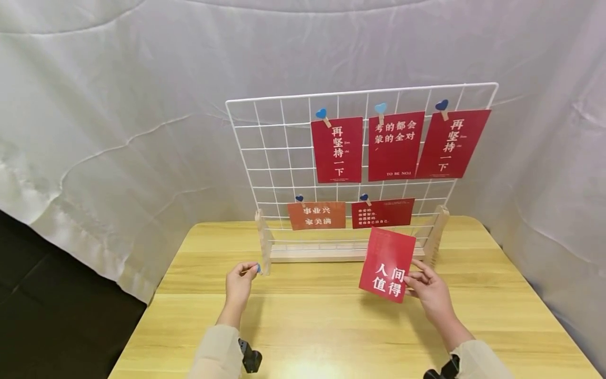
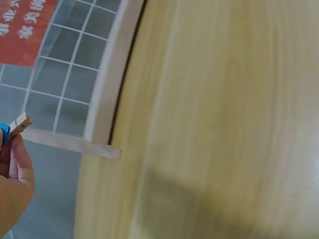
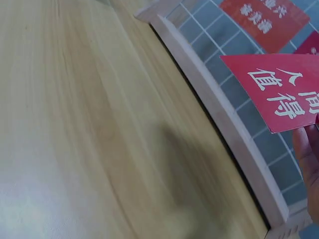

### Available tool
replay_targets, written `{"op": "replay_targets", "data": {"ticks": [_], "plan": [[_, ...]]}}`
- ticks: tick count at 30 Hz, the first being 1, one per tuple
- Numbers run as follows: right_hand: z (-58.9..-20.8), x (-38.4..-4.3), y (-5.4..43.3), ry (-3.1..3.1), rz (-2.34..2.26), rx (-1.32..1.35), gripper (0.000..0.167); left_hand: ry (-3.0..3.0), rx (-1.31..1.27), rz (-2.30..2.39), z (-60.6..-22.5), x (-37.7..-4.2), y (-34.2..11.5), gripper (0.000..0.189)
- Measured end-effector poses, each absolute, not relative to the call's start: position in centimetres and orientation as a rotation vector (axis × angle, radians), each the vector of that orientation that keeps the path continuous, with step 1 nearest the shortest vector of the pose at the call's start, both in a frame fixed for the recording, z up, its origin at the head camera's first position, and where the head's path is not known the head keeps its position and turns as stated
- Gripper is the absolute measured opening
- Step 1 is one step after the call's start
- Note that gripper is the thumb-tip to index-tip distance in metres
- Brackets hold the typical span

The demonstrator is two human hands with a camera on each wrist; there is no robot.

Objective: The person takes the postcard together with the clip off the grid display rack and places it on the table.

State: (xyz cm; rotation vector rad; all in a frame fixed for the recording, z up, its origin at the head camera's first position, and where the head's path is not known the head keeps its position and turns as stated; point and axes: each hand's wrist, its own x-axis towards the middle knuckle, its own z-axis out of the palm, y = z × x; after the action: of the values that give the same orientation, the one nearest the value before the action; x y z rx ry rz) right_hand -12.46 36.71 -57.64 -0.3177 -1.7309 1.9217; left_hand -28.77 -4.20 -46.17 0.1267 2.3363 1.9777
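My left hand (image 1: 239, 287) pinches a small wooden clothespin (image 2: 21, 123) with a blue heart on it, to the left of the rack's wooden foot. In my right hand (image 1: 430, 292) is a red card (image 1: 388, 265) with white characters, pinched at its right edge and raised over the table. Behind it stands a white wire grid rack (image 1: 272, 158) on a wooden base. Three tall red cards (image 1: 336, 150) hang along its upper part by heart clothespins (image 1: 321, 113). Lower down hang an orange card (image 1: 317, 216) and a wide red card (image 1: 382, 213), each clipped with a dark blue heart clothespin.
The rack's wooden base (image 1: 322, 256) sits at the back of the wood-grain table (image 1: 303, 316). Pale curtain fabric (image 1: 142, 105) surrounds the table behind and at the sides. A dark area (image 1: 57, 305) lies at the lower left. Each wrist wears a small black camera (image 1: 251, 359).
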Motion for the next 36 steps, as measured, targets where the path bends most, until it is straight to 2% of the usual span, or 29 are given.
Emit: {"op": "replay_targets", "data": {"ticks": [7, 16, 28, 36], "plan": [[-58.3, -10.1, 37.2, -1.769, 1.82, -0.58, 0.054, 2.307, 0.104, 1.951, -47.9, -28.3, -5.1, 0.017], [-57.5, -7.0, 37.7, -1.799, 1.84, -0.635, 0.056, 2.342, 0.053, 1.911, -49.7, -27.8, -5.6, 0.017], [-52.5, -4.7, 35.4, -1.788, 1.944, -0.708, 0.039, 2.333, -0.032, 1.924, -51.3, -27.9, -6.2, 0.015], [-52.6, -4.5, 35.4, -1.769, 2.022, -0.89, 0.038, 2.257, -0.125, 2.002, -52.5, -28.3, -5.9, 0.015]]}}
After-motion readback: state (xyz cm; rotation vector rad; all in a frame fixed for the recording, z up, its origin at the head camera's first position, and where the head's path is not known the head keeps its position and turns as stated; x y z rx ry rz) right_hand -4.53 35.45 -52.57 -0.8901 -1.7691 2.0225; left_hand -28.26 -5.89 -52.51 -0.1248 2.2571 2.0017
